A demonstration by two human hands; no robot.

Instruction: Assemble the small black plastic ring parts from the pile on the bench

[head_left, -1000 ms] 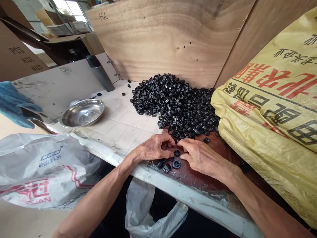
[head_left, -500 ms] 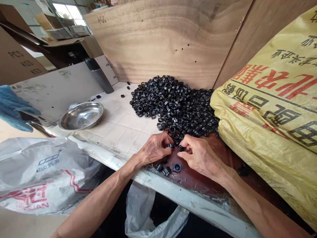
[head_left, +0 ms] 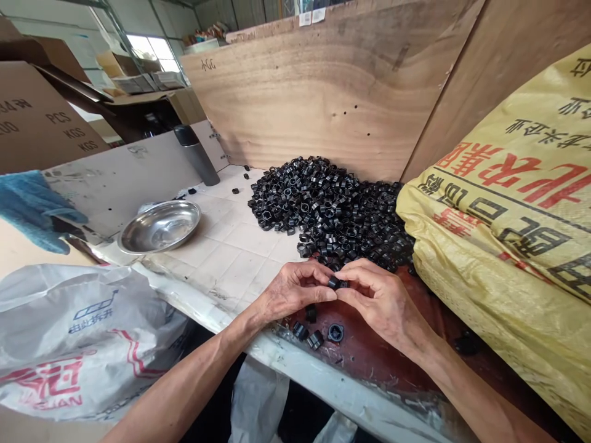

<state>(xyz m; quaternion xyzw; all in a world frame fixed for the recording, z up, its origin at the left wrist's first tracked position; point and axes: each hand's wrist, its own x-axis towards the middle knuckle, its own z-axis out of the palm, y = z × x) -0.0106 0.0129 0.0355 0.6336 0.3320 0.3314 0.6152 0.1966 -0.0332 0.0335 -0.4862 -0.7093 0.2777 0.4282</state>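
Note:
Just in front of a heap of small black plastic rings (head_left: 318, 203), both hands meet over the reddish-brown surface (head_left: 383, 351). My left hand (head_left: 300, 288) pinches a black ring (head_left: 333, 283) between thumb and fingers. Against it, my right hand (head_left: 376, 298) grips a second small black part (head_left: 343, 284), partly hidden by the fingertips. The two parts touch or nearly touch. Below the hands lie a black part with a round opening (head_left: 335, 333) and several ribbed black pieces (head_left: 315, 339) near the table edge.
A steel bowl (head_left: 160, 227) and a dark grey flask (head_left: 197, 155) stand at the left. A yellow woven sack (head_left: 503, 246) flanks the right side, and a wooden board (head_left: 323, 92) rises behind the heap. A white bag (head_left: 83, 332) is at lower left.
My hands have come together, bringing the two black parts from apart to touching or nearly touching. The whole view has shifted, with the scene now slightly lower and to the right.

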